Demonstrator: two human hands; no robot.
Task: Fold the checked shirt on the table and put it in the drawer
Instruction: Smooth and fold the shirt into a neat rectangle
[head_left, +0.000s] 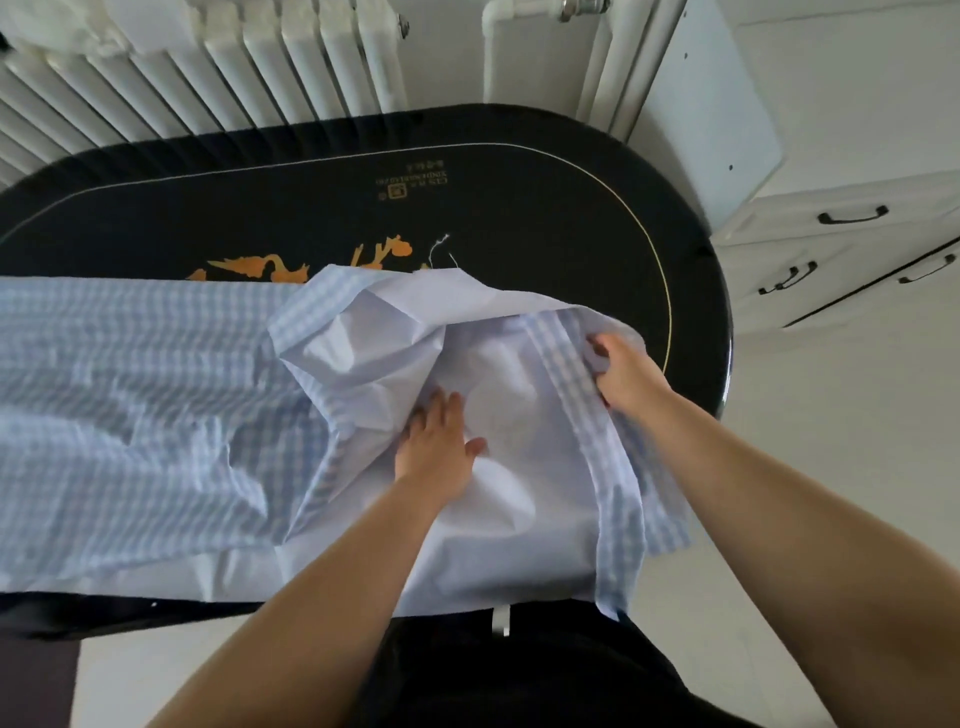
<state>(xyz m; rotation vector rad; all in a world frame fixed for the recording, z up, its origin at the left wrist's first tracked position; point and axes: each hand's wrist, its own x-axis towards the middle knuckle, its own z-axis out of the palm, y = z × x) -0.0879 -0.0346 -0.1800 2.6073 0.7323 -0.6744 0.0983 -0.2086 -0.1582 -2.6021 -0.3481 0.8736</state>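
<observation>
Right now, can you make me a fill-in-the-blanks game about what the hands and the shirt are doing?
1. The left hand lies flat and open on the shirt's plain ____ inner side.
2. The right hand is closed on a checked edge of the shirt, near the ____ end of the table.
3. The table under the shirt is ____ in colour, with orange pictures on it.
4. The chest of drawers with dark handles stands to the ____ of the table.

Missing words: white; right; black; right
</observation>
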